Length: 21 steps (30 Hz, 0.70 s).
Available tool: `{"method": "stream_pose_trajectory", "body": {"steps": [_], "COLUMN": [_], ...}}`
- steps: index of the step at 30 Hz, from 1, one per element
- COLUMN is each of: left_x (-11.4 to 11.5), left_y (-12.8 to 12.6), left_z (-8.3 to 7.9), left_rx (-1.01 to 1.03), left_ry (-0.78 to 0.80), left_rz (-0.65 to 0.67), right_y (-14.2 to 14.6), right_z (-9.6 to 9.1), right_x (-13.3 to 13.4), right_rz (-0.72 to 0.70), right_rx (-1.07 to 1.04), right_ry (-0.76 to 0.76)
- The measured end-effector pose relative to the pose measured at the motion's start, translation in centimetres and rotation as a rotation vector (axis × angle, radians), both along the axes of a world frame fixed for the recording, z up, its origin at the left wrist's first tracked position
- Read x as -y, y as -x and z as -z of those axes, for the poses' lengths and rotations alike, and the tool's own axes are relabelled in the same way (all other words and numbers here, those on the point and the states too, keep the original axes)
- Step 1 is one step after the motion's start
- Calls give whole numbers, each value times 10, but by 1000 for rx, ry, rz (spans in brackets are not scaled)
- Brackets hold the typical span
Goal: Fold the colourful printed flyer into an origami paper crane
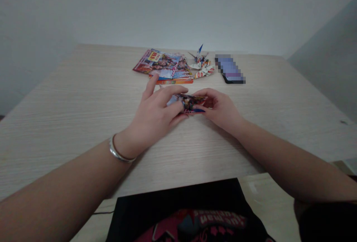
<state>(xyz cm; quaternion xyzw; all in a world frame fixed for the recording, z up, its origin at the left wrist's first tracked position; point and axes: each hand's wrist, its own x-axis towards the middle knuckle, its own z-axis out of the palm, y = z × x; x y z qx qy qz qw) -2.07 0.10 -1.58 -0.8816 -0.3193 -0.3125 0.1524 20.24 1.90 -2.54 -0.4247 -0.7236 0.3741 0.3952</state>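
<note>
Between my two hands is a folded piece of colourful printed paper point(189, 102), just above or on the table in front of me. My left hand point(160, 110), with a silver bangle at the wrist, grips its left part, the index finger over the top and the thumb at the near edge. My right hand point(219, 106) pinches its right end between thumb and fingers. Part of the paper is hidden under the left fingers. Beyond the left hand lies a stack of printed paper sheets point(167, 65). To the right of the stack are folded paper cranes point(203, 67), partly overlapping.
A phone point(230, 70) with a blurred-out screen lies at the back right, beside the folded papers. The pale wooden table point(83, 96) ends at a wall behind. Dark clothing with pink print point(195, 219) shows below the table's near edge.
</note>
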Motion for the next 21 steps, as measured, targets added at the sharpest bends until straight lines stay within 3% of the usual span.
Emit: {"method": "stream_pose_trajectory", "body": {"steps": [6,16,21], "left_x": [2,0,0], "left_y": [-1,2,-2], "left_z": [-2,0,-1], "left_rx": [-41,-142,-234], "left_ry": [17,167,118], "left_rz": [38,137,196], "right_y": [5,0,2], "right_z": [-3,1,-4], "right_x": [2,-4,-2], "right_rz": [23,114,128], "right_rx": [130,126,177], "right_ry": [-55,19,40]}}
